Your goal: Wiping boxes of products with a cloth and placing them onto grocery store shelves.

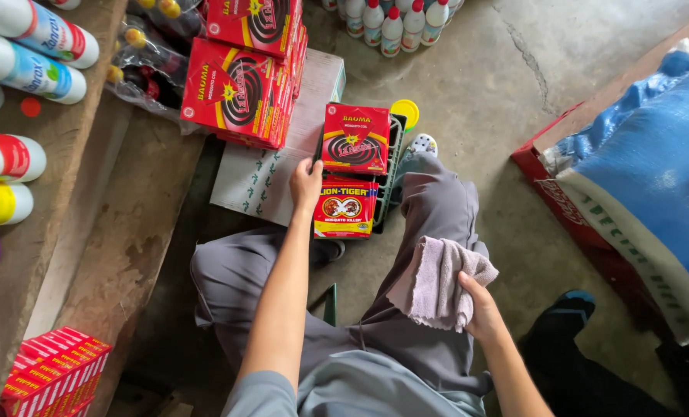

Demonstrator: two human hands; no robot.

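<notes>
1. Left hand (306,184) resting fingers-down on the left edge of the red boxes (354,139) stacked in a green crate (392,181) on the floor; no full grasp visible.
2. Right hand (480,305) clenched on a grey cloth (437,282) over the knee.
3. Judging by this: cloth idle, boxes in the crate and bigger stack (244,81) awaiting wiping.

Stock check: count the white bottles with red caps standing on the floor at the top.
5 white bottles at least, clustered on the concrete floor at the top edge: four in a row, one partly behind. More may be cut off by the frame.
</notes>
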